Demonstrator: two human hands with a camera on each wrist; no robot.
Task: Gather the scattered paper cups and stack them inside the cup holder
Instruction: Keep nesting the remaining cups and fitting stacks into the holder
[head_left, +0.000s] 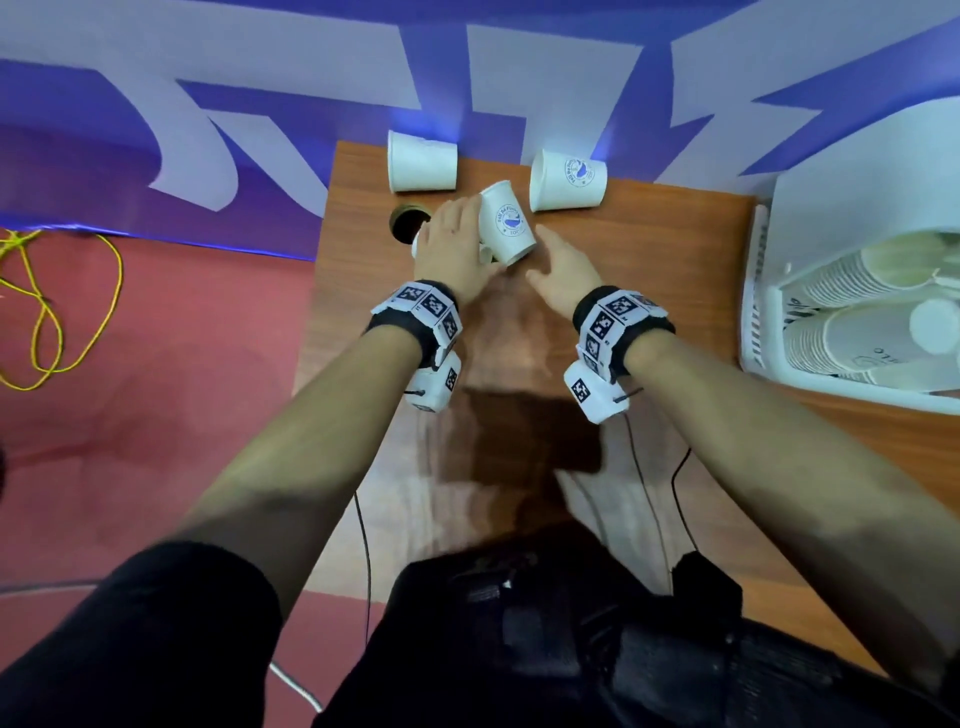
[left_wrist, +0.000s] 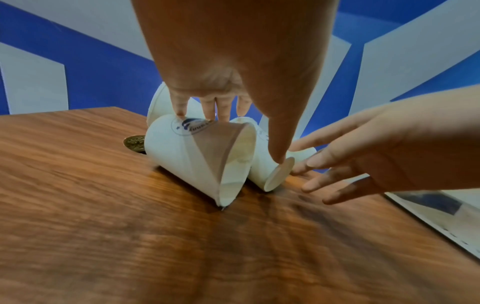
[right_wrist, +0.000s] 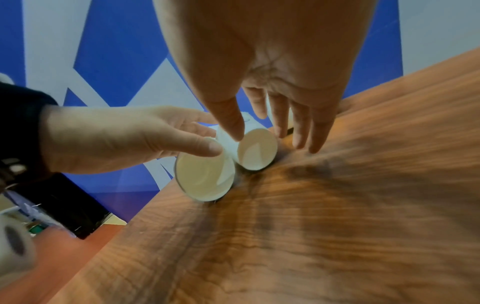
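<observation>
Under your hands the worktop (head_left: 623, 260) is wood-grain laminate, smooth with a soft sheen. The paper cups (head_left: 569, 179) are matt white paper with a blue printed emblem, their rims rolled and their insides plain. A dull brass-coloured metal ring (left_wrist: 133, 142) lines the hole in the worktop. The holder (head_left: 763, 291) at your right looks like white plastic, faintly glossy. Your wristbands (head_left: 410, 327) are dark cloth carrying printed white marker tiles.

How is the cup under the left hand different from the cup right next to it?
The cup under the left hand points its open mouth at the person; the neighbour cup shows its closed bottom. The left hand grips the first; the open right hand is beside the neighbour cup. Both are white, lying sideways on the table.
</observation>
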